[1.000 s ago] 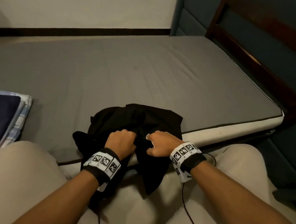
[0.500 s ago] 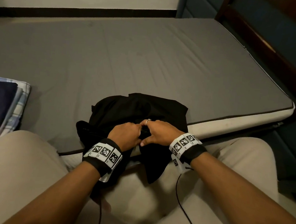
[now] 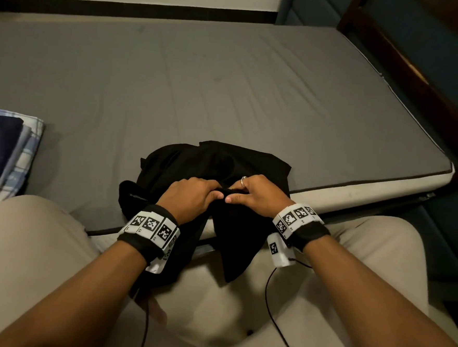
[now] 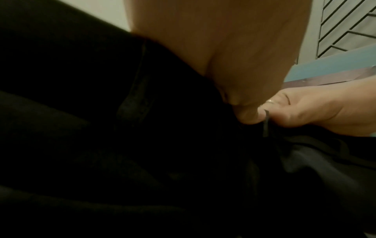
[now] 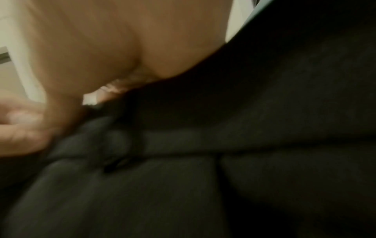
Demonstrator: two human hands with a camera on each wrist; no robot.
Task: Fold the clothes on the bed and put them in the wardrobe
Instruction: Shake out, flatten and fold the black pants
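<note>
Comparing this moment with half a second before, the two hands have stayed close together at the near edge of the bed (image 3: 227, 97), but the fingers have shifted on the cloth. The left hand (image 3: 191, 195) is closed around a bunch of the black garment (image 3: 218, 161), with its knuckles up. The right hand (image 3: 256, 194), with a ring on one finger, pinches the same bunch from the other side, and its thumb now lies flat toward the left hand, almost touching it. In the left wrist view the right hand's fingertips (image 4: 289, 116) hold a thin dark strip of the cloth, maybe a cord or a seam; it is too dark to tell which. The right wrist view is blurred and shows only cloth and skin. The garment is crumpled in a heap on the gray sheet, and one part hangs over the mattress edge toward the person's lap. A second earlier the hands were a little apart, so it seems the person is searching for an edge or a corner, not yet folding. The garment is not spread flat, so the folding of this piece has hardly begun. At the left side of the bed a stack of folded clothes (image 3: 4, 152) lies, which suggests some pieces are finished. No wardrobe is in view.
</note>
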